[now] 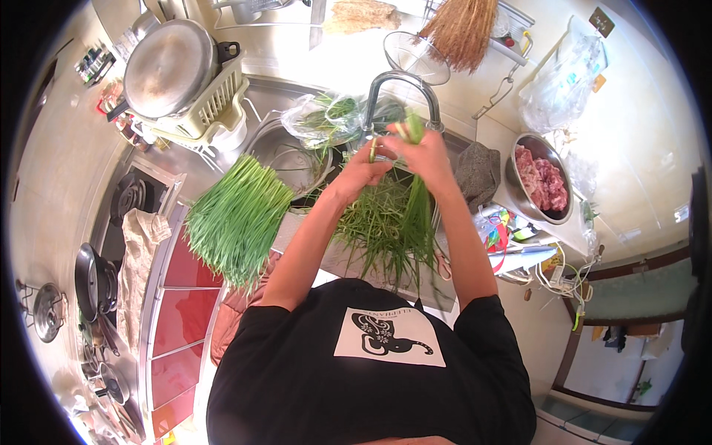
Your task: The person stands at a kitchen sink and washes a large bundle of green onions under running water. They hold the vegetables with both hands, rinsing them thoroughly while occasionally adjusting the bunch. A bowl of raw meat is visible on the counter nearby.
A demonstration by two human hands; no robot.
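My right hand [427, 158] grips a small bunch of garlic chives [414, 127], their pale stem ends up and green leaves hanging below. Close beside it, my left hand [361, 171] pinches a thin chive stalk [372, 150] between bent fingers. Under both hands lies a loose tangle of chives [384, 217] over the sink area. To the left, a thick, aligned pile of garlic chives [239, 217] rests on the counter edge. Behind the hands, a clear plastic bag [317, 119] holds more greens. A round metal basin [289, 161] with a few scraps sits beside it.
A chrome faucet [403, 75] arches just behind my hands. At right are a grey cloth [477, 172] and a steel bowl of raw meat [542, 183]. A large pan [169, 69] tops a cream dish rack [208, 105] at left. A strainer [403, 55] hangs beside a straw broom [464, 30].
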